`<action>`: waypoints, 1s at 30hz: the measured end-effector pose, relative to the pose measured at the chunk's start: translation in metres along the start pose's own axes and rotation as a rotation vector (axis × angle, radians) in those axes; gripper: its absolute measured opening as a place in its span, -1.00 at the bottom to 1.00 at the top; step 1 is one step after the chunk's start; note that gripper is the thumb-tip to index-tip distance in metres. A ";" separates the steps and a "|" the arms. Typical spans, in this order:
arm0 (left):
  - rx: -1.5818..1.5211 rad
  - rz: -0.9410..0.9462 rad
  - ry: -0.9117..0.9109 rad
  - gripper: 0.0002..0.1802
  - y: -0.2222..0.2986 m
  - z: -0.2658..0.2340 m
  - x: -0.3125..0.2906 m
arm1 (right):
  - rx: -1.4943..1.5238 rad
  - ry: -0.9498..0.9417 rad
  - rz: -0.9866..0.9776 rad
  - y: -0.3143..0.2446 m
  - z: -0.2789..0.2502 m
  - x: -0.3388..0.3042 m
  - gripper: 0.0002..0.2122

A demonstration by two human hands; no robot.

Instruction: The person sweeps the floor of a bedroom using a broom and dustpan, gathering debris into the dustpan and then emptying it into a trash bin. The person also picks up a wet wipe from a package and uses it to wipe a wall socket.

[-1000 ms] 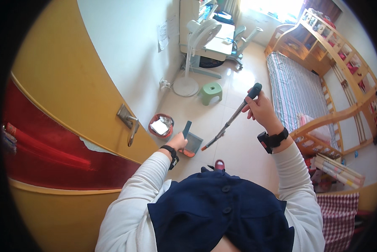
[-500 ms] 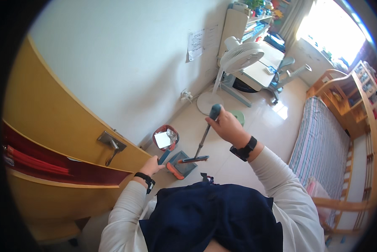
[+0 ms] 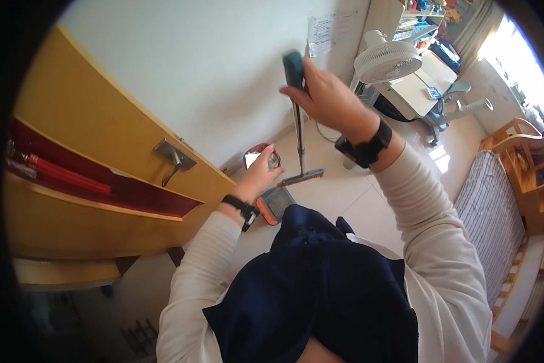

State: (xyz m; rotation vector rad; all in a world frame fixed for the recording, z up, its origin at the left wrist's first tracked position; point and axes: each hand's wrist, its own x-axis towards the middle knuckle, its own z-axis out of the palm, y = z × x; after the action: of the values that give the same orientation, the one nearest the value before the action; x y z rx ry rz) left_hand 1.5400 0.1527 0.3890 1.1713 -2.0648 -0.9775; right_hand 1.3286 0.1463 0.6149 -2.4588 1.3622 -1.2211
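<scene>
My right hand (image 3: 334, 101) is raised in front of me, closed round the teal grip of a broom (image 3: 300, 133) with a metal pole. The broom stands nearly upright, its grey and orange head (image 3: 301, 177) low over the floor. My left hand (image 3: 258, 175) is stretched out with thumb and fingers apart, and I see nothing held in it. Below its wrist lies a grey dustpan (image 3: 278, 201) with an orange edge; its handle does not show. Behind my left fingers stands a red waste bin (image 3: 258, 148) with white rubbish, partly hidden by the hand.
A yellow wooden door (image 3: 102, 115) with a metal handle (image 3: 176, 156) is close on my left. Ahead are a white standing fan (image 3: 388, 62), a desk (image 3: 426, 85) and a chair (image 3: 450, 106). A wooden bed with a striped mat (image 3: 487, 212) lies on the right.
My left hand has let go of the dustpan handle and opened. My right hand has risen with the broom, which now stands straighter. The whole view has shifted.
</scene>
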 end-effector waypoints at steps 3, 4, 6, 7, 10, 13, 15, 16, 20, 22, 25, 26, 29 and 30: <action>0.053 0.031 0.002 -0.32 0.013 0.021 0.020 | -0.018 0.015 -0.086 -0.042 -0.028 0.031 -0.66; 0.017 -0.044 0.010 -0.36 0.015 0.028 0.024 | -0.013 0.039 -0.117 -0.056 -0.036 0.039 -0.66; -0.090 -0.141 0.048 -0.42 0.015 0.041 0.032 | 0.072 0.064 -0.155 -0.078 -0.055 0.054 -0.69; -0.015 -0.126 0.084 -0.56 0.016 0.045 0.035 | 0.152 0.062 -0.163 -0.085 -0.066 0.058 -0.72; -0.120 -0.128 0.286 -0.70 0.023 0.060 0.037 | 0.362 0.031 -0.211 -0.086 -0.090 0.064 -0.77; 0.111 -0.133 0.515 -0.82 0.035 0.054 0.041 | 0.581 0.033 -0.278 -0.055 -0.091 0.064 -0.67; 0.059 -0.239 0.667 -0.80 0.047 0.041 0.043 | 0.509 0.211 -0.376 -0.008 -0.083 0.052 -0.71; -0.085 -0.277 0.723 -0.80 0.054 0.030 0.042 | 0.448 0.306 -0.439 0.023 -0.080 0.042 -0.71; -0.368 -0.327 0.822 -0.79 0.093 -0.022 0.014 | 0.225 -0.136 0.040 0.165 -0.060 -0.021 -0.79; -0.462 -0.283 0.903 -0.80 0.123 -0.034 -0.005 | 0.122 -0.362 0.201 0.219 -0.037 -0.054 -0.81; -0.480 -0.253 0.969 -0.82 0.170 -0.046 -0.029 | 0.260 -0.452 0.299 0.266 -0.002 -0.085 -0.76; -0.469 -0.266 1.008 -0.83 0.182 -0.047 -0.035 | 0.325 -0.469 0.360 0.273 0.009 -0.089 -0.73; -0.421 -0.241 1.069 -0.82 0.213 -0.051 -0.050 | 0.372 -0.518 0.294 0.275 0.042 -0.083 -0.65; -0.403 -0.247 1.094 -0.82 0.220 -0.052 -0.055 | 0.403 -0.541 0.302 0.272 0.050 -0.081 -0.64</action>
State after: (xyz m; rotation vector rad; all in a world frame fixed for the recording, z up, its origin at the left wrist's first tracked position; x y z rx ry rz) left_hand 1.5012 0.2616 0.5910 1.3201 -0.8386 -0.5771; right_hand 1.1540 0.0282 0.4187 -2.0010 1.1389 -0.6189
